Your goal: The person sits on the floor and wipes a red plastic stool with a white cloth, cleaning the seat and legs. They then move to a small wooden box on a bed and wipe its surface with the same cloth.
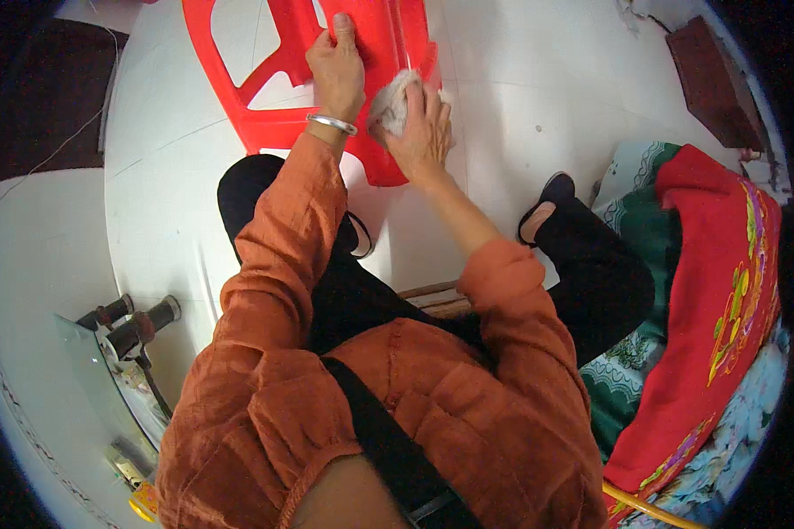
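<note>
A red plastic chair [376, 53], tipped and cut off by the top edge of the head view, stands in front of my knees. My left hand [337, 70], with a silver bangle at its wrist, grips one of its bars, the thumb lying up along the red plastic. Beside it, my right hand [422, 132] presses a crumpled whitish cloth [391, 108] against the chair's right-hand panel. The fingers curl over the cloth and hide part of it.
White floor tiles [512, 115] surround the chair. On my right, red embroidered fabric [723, 264] and green patterned cloth [631, 388] hang low. A glass-topped table [93, 370] with dark round legs is at the left. A dark wooden piece [713, 84] stands far right.
</note>
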